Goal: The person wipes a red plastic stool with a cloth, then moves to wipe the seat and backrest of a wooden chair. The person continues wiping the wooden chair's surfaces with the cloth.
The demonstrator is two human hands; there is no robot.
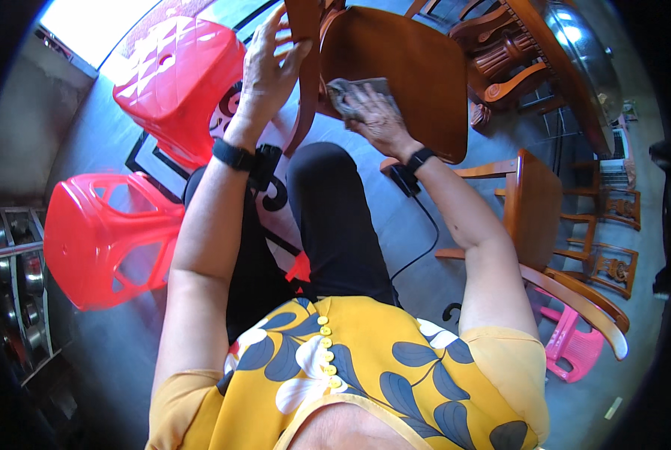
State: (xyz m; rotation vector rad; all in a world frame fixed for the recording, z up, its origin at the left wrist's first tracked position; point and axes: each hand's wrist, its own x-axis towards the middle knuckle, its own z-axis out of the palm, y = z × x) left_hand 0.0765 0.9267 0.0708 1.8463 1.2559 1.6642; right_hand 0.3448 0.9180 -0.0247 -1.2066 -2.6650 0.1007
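Note:
In front of me is a brown wooden chair with a broad, smooth seat (419, 73). My right hand (374, 115) presses a grey cloth (389, 90) flat on the near left part of that seat, fingers spread over it. At the chair's left side, my left hand (273, 67) is raised against a curved wooden part of its frame (308, 84), the thumb near the wood and the other fingers partly hidden behind it. Whether those fingers close round the wood is not plain. Both wrists wear black straps with small devices.
Two red plastic stools (183, 62) (99, 242) stand at the left. A carved wooden table (577, 73) is at the upper right, with another wooden chair (532, 208) below it. A black cable (437, 230) hangs near my right arm. A pink plastic stool (577, 343) sits lower right.

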